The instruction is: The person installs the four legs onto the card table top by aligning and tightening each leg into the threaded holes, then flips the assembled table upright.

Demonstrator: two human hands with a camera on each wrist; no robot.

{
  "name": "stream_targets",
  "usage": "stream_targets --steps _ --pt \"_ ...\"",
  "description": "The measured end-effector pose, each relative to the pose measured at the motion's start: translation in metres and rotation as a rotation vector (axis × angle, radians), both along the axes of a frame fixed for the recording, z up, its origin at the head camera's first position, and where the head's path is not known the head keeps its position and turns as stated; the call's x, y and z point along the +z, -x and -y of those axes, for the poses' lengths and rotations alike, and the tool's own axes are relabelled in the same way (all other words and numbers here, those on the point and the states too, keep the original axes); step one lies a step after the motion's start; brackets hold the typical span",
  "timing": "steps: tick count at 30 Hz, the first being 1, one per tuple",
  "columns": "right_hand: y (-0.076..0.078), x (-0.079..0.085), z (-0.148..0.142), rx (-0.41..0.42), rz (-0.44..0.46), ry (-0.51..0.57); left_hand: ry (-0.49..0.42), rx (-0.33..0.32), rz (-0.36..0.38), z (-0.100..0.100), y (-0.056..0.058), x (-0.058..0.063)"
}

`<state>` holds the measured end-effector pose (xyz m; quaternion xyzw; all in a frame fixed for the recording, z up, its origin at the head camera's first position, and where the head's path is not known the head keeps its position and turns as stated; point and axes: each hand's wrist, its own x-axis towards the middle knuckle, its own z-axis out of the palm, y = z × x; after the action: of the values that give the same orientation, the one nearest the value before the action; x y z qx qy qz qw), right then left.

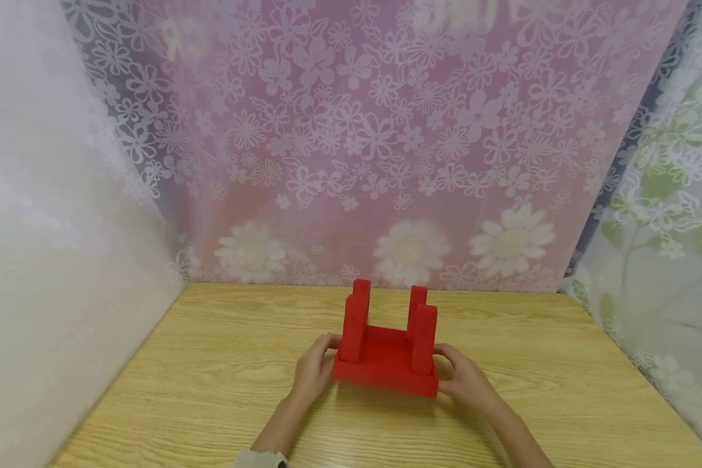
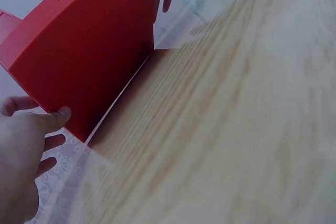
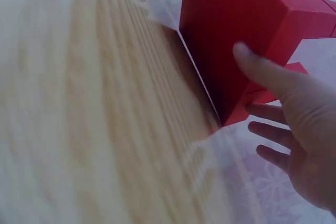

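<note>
A red stool-like piece, shallow and rimmed like a tray, has several thick legs pointing up. My left hand grips its left side, and my right hand grips its right side. In the left wrist view, the left thumb presses the edge of the flat red underside. The right thumb lies against the underside in the right wrist view, other fingers beside the edge. The piece is tilted, its near edge raised off the table; whether the far edge touches cannot be told.
The pale wood-grain table spreads around the piece. Behind it hangs a pink floral curtain. A whitish sheet borders the left side, and a green-and-white floral sheet the right.
</note>
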<state>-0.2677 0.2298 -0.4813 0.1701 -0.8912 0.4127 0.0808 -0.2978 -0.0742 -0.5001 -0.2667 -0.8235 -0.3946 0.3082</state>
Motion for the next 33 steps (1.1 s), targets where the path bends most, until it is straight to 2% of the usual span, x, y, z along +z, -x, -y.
stream_targets --steps 2,4,9,12,16,20,24,26,28,33 --pt "0.000 -0.004 0.000 -0.014 -0.057 -0.012 0.007 0.009 -0.022 0.000 0.000 0.000" --pt "0.001 -0.007 0.001 -0.021 -0.150 -0.029 0.004 0.012 -0.037 0.000 0.001 0.000" --pt "0.008 -0.014 0.001 -0.003 -0.481 -0.071 0.007 0.034 -0.036 -0.001 0.001 0.002" --pt "0.011 -0.015 0.001 -0.022 -0.573 -0.078 0.025 0.058 -0.012 -0.002 0.001 0.003" --pt "0.013 -0.014 0.002 -0.075 -0.574 -0.095 0.043 0.054 0.021 -0.003 0.001 0.004" --pt "0.012 -0.012 0.001 -0.086 -0.537 -0.059 0.016 -0.038 0.055 -0.001 0.000 0.005" --pt "0.010 -0.007 0.000 -0.056 -0.546 -0.029 -0.017 -0.138 0.162 0.005 -0.003 0.008" --pt "0.009 -0.003 0.000 -0.043 -0.542 -0.028 -0.016 -0.154 0.236 0.007 -0.005 0.010" --pt "0.007 0.002 -0.001 -0.037 -0.504 -0.027 -0.015 -0.175 0.293 0.008 -0.007 0.015" --pt "0.001 0.014 0.000 0.009 -0.331 0.033 -0.036 -0.244 0.388 0.009 -0.011 0.023"
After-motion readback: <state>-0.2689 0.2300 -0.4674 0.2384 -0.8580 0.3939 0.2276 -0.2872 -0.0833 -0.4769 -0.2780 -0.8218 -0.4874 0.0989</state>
